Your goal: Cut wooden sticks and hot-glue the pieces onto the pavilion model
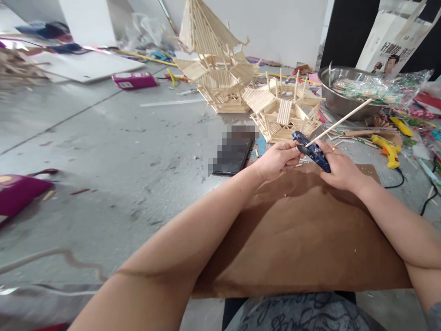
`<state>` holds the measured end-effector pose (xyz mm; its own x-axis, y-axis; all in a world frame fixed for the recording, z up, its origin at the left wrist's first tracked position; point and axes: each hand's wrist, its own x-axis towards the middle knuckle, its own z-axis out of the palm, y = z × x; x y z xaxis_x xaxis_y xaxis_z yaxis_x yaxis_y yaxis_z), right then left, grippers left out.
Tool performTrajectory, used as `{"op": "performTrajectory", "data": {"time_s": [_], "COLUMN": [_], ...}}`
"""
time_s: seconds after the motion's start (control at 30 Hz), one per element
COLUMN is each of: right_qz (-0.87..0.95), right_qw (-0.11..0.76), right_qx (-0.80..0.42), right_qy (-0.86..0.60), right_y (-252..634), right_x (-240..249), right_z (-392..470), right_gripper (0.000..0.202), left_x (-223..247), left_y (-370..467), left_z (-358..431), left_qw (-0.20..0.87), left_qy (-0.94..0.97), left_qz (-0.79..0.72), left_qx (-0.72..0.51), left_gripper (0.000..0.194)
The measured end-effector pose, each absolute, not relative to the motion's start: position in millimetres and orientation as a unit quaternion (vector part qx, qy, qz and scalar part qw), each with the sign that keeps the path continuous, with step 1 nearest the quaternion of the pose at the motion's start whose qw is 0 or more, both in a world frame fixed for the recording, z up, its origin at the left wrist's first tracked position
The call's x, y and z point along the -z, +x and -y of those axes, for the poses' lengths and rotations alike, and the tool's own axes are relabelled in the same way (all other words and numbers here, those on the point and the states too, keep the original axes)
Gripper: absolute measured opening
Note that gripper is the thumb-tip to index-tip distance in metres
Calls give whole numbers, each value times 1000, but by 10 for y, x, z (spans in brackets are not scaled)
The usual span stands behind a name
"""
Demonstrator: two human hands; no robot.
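My right hand (pixel 339 165) is wrapped round blue-handled cutters (pixel 319 156), whose dark blade points toward my other hand. A thin wooden stick (pixel 339 123) runs from the blade up to the right, past my right hand. My left hand (pixel 280 158) is closed in a pinch at the stick's lower end, right beside the blade; its fingertips partly hide what lies between them. Just beyond both hands stands a low wooden-stick structure (pixel 284 108) with upright posts, and behind it to the left a taller stick pagoda (pixel 215 59) with a pointed roof.
Under my forearms lies a brown board (pixel 310 239). A black phone (pixel 230 154) rests left of my hands. To the right are a yellow glue gun (pixel 389 149) with a cord and a metal bowl (pixel 344 103) of bagged sticks. Purple devices (pixel 134 80) lie on the grey floor.
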<state>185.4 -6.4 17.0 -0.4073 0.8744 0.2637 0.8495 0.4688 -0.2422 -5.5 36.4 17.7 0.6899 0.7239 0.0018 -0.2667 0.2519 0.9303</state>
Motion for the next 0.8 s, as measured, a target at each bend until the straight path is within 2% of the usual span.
{"op": "performTrajectory", "data": {"time_s": [0.8], "right_qz": [835], "right_qw": [160], "right_qx": [-23], "right_qy": [-526], "right_y": [1818], "right_x": [-213], "right_z": [90], "right_gripper": [66], "left_x": [-152], "left_y": [-65], "left_z": [-386], "left_qw": [736], "left_qy": [543], "left_qz": [-213], "left_qx": [-344], "left_gripper": [27]}}
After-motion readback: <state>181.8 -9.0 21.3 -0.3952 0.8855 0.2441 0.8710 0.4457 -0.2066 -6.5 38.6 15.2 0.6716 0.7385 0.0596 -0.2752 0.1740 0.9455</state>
